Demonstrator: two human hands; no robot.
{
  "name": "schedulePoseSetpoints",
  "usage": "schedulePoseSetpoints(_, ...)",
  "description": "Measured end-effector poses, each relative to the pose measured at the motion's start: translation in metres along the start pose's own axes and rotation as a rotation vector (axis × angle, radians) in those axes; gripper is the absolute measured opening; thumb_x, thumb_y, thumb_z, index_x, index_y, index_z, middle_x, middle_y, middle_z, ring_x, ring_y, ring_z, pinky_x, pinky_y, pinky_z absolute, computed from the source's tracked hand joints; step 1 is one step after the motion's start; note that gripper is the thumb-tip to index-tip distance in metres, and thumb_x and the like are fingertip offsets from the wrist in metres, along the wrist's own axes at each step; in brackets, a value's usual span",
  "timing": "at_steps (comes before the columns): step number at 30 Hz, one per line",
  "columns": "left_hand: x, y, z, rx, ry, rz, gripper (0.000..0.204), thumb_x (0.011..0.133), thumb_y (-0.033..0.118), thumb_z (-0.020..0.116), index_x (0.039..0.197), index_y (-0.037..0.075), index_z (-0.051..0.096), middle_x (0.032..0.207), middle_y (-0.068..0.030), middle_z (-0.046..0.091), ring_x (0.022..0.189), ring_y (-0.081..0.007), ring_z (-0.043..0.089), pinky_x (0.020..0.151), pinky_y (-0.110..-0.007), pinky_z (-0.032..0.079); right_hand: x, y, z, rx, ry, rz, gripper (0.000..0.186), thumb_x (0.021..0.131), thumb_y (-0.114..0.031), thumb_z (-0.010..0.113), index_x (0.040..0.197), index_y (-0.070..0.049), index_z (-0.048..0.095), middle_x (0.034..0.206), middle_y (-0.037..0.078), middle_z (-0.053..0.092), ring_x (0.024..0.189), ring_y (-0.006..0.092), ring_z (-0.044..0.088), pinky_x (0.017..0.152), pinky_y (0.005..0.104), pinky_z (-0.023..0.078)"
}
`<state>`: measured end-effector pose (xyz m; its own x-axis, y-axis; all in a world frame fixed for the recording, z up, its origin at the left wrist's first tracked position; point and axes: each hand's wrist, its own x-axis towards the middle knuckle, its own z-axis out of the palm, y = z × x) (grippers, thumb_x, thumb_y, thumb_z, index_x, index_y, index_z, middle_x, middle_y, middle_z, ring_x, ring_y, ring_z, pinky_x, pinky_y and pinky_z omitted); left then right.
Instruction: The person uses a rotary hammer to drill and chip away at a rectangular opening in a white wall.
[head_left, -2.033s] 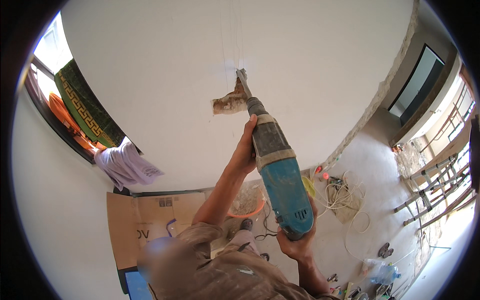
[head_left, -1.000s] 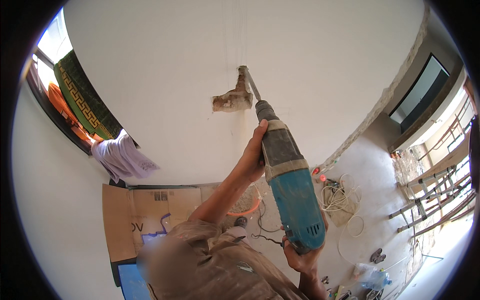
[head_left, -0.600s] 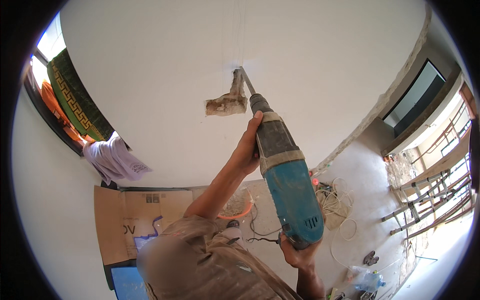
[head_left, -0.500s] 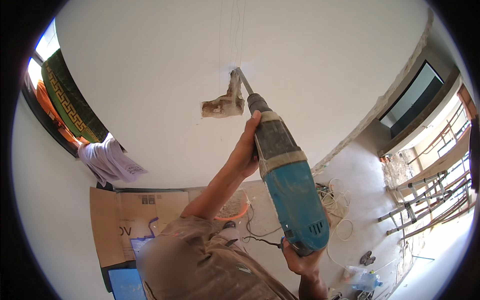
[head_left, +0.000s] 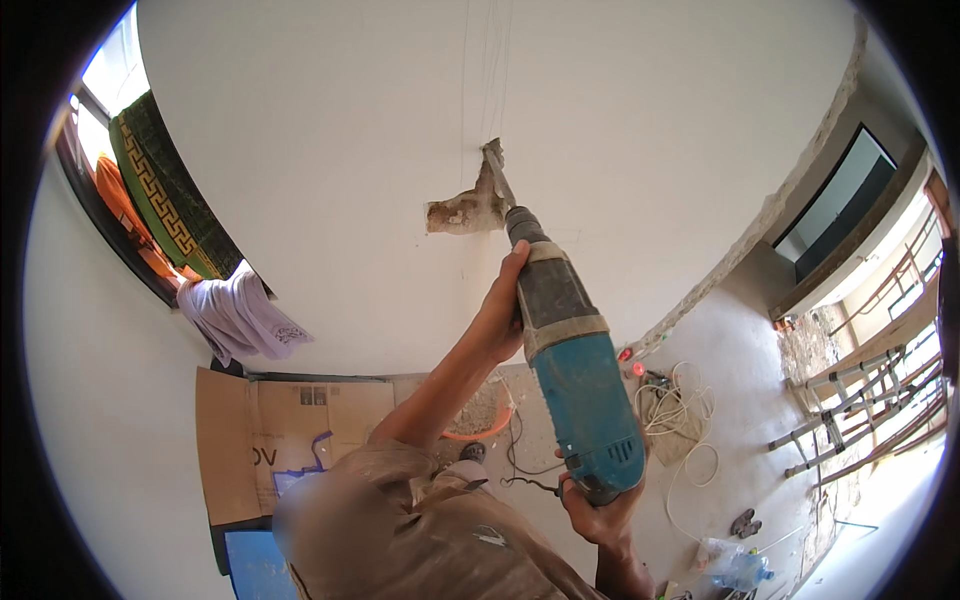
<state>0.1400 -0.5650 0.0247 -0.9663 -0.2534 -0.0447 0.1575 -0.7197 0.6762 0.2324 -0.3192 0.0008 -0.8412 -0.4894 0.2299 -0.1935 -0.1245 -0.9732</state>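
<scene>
A teal and black rotary hammer points up and forward at a white wall. My left hand is wrapped round its dark front housing, behind the chuck. At the rear end, my right hand grips the handle; part of its fingers is hidden behind the tool body. The steel chisel bit reaches into an L-shaped chipped recess that exposes brown rough masonry. Its tip lies near the upper end of the recess's narrow arm. Thin drawn lines run up the wall above it.
An orange-rimmed tub with rubble stands below the wall. Cardboard leans at the left, under a window hung with a lilac cloth and a green cloth. Pale cable coils, a plastic bottle and a ladder are at the right.
The bit tip has shifted slightly down and left, from the recess's top edge to inside its narrow arm. The whole view has swung a little, moving the scene rightward. Both hands keep their grip.
</scene>
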Motion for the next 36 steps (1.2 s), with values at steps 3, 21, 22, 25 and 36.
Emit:
schedulePoseSetpoints(3, -0.02, 0.001, -0.014, 0.026, -0.052, -0.024, 0.067, 0.087, 0.067, 0.053, 0.117, 0.006, 0.054, 0.101, -0.0077, 0.062, 0.098, -0.016, 0.063, 0.088, -0.031, 0.054, -0.013, -0.007, 0.012, 0.048, -0.044, -0.102, 0.094, 0.065, 0.005, 0.057, 0.149, 0.001, 0.015, 0.121, 0.02, 0.053, 0.099, 0.0236, 0.062, 0.082, 0.0352, 0.053)
schedulePoseSetpoints(21, -0.017, 0.022, -0.031, -0.033, -0.1, -0.042, 0.067, 0.089, 0.069, 0.047, 0.112, 0.006, 0.056, 0.091, -0.0078, 0.063, 0.074, -0.017, 0.066, 0.066, -0.032, 0.058, -0.027, 0.003, 0.042, -0.019, -0.069, -0.015, 0.086, 0.073, -0.006, 0.064, 0.147, -0.002, 0.02, 0.122, 0.019, 0.052, 0.094, 0.0258, 0.063, 0.08, 0.0359, 0.053)
schedulePoseSetpoints(22, -0.019, 0.024, -0.032, -0.091, -0.094, -0.059, 0.067, 0.089, 0.069, 0.045, 0.111, 0.007, 0.056, 0.093, -0.0093, 0.062, 0.077, -0.0207, 0.067, 0.068, -0.035, 0.058, -0.026, 0.001, 0.046, -0.041, -0.071, -0.022, 0.082, 0.077, -0.01, 0.064, 0.147, -0.004, 0.022, 0.122, 0.017, 0.053, 0.096, 0.0261, 0.063, 0.081, 0.0363, 0.053)
schedulePoseSetpoints(25, -0.013, 0.027, -0.045, -0.088, -0.061, -0.073, 0.069, 0.088, 0.071, 0.043, 0.11, 0.007, 0.057, 0.095, -0.0124, 0.062, 0.082, -0.0282, 0.068, 0.07, -0.042, 0.06, -0.015, -0.027, 0.067, -0.151, -0.024, -0.189, 0.068, 0.089, -0.018, 0.066, 0.145, -0.009, 0.029, 0.127, 0.014, 0.056, 0.103, 0.0279, 0.062, 0.088, 0.0373, 0.052)
schedulePoseSetpoints(36, 0.017, 0.035, -0.055, -0.061, -0.037, -0.073, 0.07, 0.088, 0.071, 0.041, 0.109, 0.007, 0.058, 0.092, -0.012, 0.063, 0.082, -0.0272, 0.067, 0.071, -0.042, 0.058, 0.005, 0.003, 0.081, 0.118, 0.039, -0.141, 0.071, 0.078, 0.009, 0.066, 0.142, -0.003, 0.037, 0.127, 0.017, 0.055, 0.105, 0.0262, 0.061, 0.087, 0.039, 0.051)
